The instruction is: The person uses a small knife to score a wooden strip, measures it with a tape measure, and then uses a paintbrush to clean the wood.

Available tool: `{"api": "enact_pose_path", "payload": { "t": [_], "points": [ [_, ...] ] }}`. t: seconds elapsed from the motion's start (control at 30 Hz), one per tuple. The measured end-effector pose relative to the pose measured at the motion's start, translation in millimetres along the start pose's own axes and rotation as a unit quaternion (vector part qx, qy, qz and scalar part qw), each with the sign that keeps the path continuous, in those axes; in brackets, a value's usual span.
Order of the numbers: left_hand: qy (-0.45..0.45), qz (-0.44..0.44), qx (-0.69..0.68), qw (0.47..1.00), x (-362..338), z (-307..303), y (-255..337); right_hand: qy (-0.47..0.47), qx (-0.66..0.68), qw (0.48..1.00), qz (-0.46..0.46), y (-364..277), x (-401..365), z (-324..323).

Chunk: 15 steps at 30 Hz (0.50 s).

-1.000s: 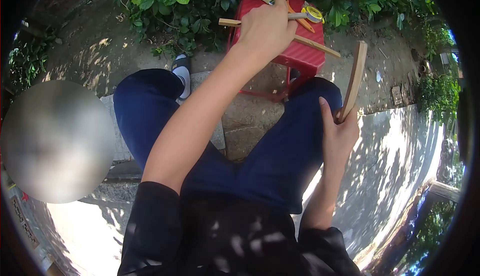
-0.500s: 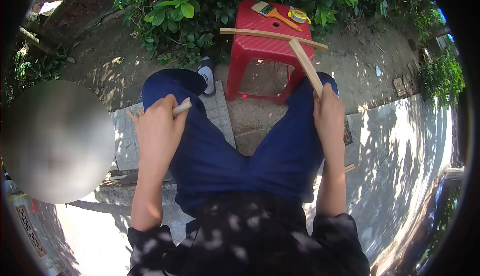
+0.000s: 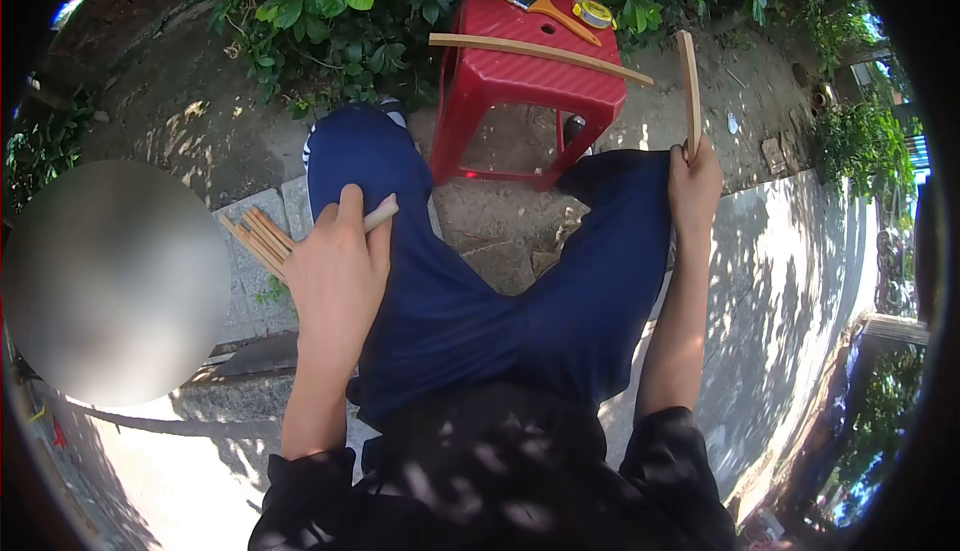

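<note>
My left hand (image 3: 338, 276) is closed above my left thigh. A bundle of thin wooden sticks (image 3: 262, 241) fans out from beneath its outer side, the gripped ends hidden by the hand. A short whitish rod-like piece (image 3: 380, 214) shows at the thumb side; its kind is unclear. Beside my right knee, my right hand (image 3: 695, 186) grips the lower end of a flat wooden strip (image 3: 690, 86), which points up and away from me. In front stands a red plastic stool (image 3: 500, 81), with another long wooden strip (image 3: 540, 51) lying across its seat, overhanging both sides.
On the stool's far part lie a paintbrush (image 3: 550, 13) with an orange handle and a yellow tape measure (image 3: 593, 14). Leafy bushes (image 3: 340, 31) grow behind it. Paved ground (image 3: 790, 281) extends to the right. A blurred round patch hides the left side.
My right hand has moved outward, lifting its wooden strip off the stool's edge. My left hand has turned slightly, and more of the stick bundle shows. The view has shifted a little.
</note>
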<state>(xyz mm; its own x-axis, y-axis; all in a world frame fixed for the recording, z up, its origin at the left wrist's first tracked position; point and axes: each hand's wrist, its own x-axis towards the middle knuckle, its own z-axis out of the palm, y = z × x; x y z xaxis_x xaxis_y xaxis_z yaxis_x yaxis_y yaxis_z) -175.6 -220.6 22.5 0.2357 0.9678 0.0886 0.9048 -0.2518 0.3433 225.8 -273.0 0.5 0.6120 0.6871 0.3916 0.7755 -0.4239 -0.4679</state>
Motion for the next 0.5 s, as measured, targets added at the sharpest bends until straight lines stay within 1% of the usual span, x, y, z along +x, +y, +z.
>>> {"api": "enact_pose_path", "payload": {
  "t": [0.03,0.13,0.27,0.37,0.4,0.43,0.5],
  "points": [
    [0.005,0.014,-0.002,1.000,2,3,2,-0.008,0.007,1.000,0.027,-1,1,1],
    [0.034,0.053,-0.035,0.997,9,11,8,-0.047,0.018,0.999,0.008,3,2,11],
    [0.090,0.070,-0.068,0.991,26,24,-1,-0.096,0.055,0.994,-0.006,10,8,15],
    [0.123,0.080,-0.069,0.987,51,25,-10,-0.110,0.078,0.990,0.035,19,22,13],
    [0.133,0.086,-0.065,0.985,59,24,-11,-0.109,0.085,0.989,0.060,28,28,16],
    [0.138,0.073,-0.070,0.985,65,24,-11,-0.105,0.092,0.986,0.086,44,34,20],
    [0.119,0.080,-0.064,0.988,63,23,-8,-0.113,0.123,0.977,0.130,98,41,35]
  ]
}}
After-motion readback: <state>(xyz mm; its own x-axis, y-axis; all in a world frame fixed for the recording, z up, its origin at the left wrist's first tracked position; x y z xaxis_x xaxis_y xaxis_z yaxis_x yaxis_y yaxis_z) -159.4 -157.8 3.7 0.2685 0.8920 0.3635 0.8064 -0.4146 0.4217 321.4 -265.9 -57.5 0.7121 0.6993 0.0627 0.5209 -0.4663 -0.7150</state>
